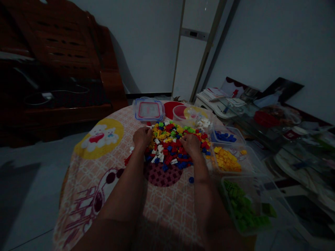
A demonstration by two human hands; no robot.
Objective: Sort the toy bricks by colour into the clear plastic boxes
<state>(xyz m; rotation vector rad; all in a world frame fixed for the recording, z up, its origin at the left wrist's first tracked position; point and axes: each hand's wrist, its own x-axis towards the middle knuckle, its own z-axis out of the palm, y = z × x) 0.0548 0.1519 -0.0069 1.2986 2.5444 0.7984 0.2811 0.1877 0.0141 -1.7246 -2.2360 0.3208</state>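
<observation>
A heap of mixed toy building bricks, in red, yellow, blue, white and green, lies spread on the round table. At its left edge is my left hand, its fingertips pinched together over the bricks. Whatever is between them is too small and dark to make out. My right hand reaches into the right side of the heap with curled, closed fingers among red bricks. I cannot make out what they grip. One loose blue brick sits apart, beside my right forearm.
Along the right edge stand clear boxes of blue bricks, yellow bricks and green bricks. White bricks lie near a clear container. A blue-rimmed box stands at the back. A cluttered glass table is right.
</observation>
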